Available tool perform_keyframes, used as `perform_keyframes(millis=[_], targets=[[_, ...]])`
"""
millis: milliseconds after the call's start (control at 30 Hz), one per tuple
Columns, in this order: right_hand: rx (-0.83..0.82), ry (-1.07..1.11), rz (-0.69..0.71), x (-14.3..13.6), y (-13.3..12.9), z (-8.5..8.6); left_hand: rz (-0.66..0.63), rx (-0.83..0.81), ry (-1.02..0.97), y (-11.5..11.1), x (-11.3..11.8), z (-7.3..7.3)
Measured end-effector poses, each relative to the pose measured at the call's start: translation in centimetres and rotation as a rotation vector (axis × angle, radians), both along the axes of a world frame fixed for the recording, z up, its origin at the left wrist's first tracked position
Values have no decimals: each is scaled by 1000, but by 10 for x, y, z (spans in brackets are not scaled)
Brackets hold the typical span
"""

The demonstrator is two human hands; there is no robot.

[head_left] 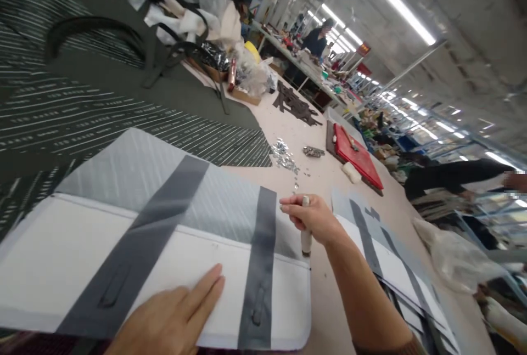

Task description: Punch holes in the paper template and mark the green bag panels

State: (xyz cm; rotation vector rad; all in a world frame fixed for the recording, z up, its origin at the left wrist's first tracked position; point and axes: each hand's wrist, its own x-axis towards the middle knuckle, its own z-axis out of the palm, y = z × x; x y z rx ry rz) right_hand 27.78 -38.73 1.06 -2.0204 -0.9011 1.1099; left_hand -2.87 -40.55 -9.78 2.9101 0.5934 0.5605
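My left hand (173,311) lies flat with fingers stretched out on the lower white part of a white and grey fabric panel (222,267). Two dark grey straps (257,267) cross the panel, each with an outlined slot near its lower end. Over the panel's right edge, my right hand (308,215) is closed around a white-handled tool (306,242) held upright, its dark end pointing down. Thumb and forefinger of that hand meet at a small piece that I cannot make out clearly.
Loose silvery metal pieces (284,155) lie on the table beyond the panel, beside a small metal bundle (313,151). A red board (356,155) carries a hammer-like tool. More strapped panels (387,251) are stacked at right. Dark striped fabric (123,108) covers the left. People work farther back.
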Motion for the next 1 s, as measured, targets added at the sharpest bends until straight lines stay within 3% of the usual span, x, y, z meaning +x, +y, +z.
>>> perform_keyframes(millis=[133, 233, 433, 767, 1000], targets=[[-58, -44, 99, -38, -1, -10, 8, -102, 183, 2, 2, 32], [-106, -132, 219, -65, -1, -14, -6, -140, 244, 2, 4, 42], [-177, -217, 389, -98, 3, -14, -15, -139, 224, 4, 5, 43], [-210, -251, 415, -116, 12, -24, -36, -160, 138, 5, 4, 37], [-244, -321, 419, -118, 14, -21, -16, -165, 135, 4, 4, 36]])
